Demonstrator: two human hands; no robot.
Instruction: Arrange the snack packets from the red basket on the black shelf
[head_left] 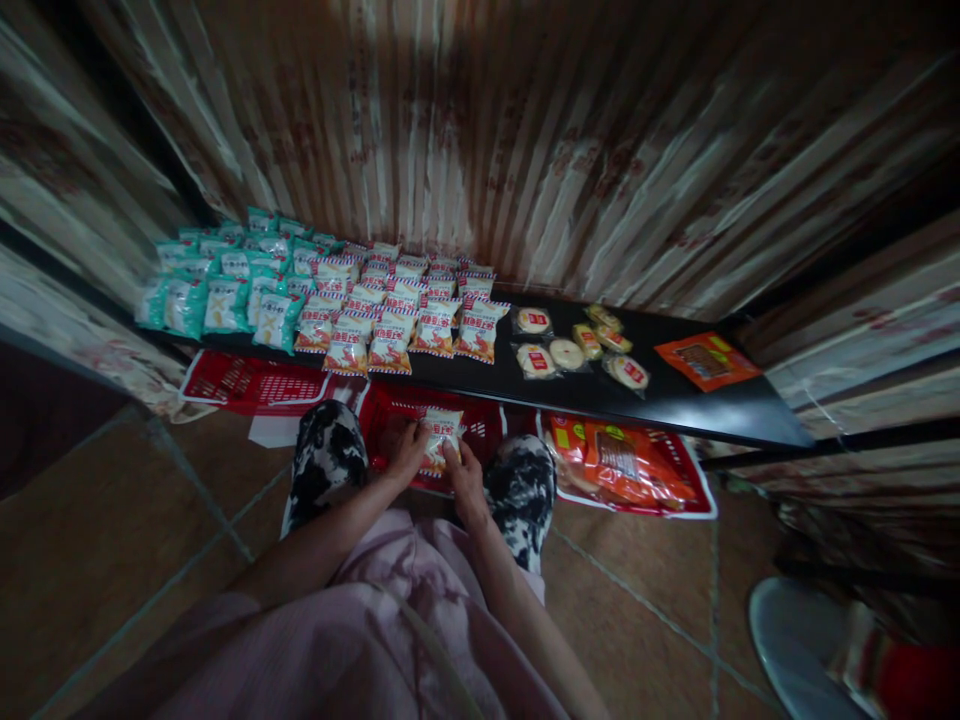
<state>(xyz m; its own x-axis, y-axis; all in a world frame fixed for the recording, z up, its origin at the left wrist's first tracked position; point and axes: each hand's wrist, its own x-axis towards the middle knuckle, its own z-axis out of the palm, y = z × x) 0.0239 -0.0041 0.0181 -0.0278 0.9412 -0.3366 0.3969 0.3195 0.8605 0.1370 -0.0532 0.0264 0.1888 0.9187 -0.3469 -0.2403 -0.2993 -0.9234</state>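
Note:
My left hand (407,452) and my right hand (463,475) both grip one red-and-white snack packet (441,436), held over a red plastic basket (480,420) on the floor between my knees. Just beyond, a low black shelf (675,400) carries rows of matching red-and-white packets (397,315), with teal packets (225,290) at its left end. Round wrapped cakes (577,350) and an orange packet (705,362) lie on the shelf's right part.
A second red basket (251,382) sits on the floor at left. A third basket at right holds orange packets (622,462). Striped curtains (525,130) hang behind the shelf. My black-and-white slippers (326,455) rest on the brown tiled floor. A grey round object (802,640) lies at bottom right.

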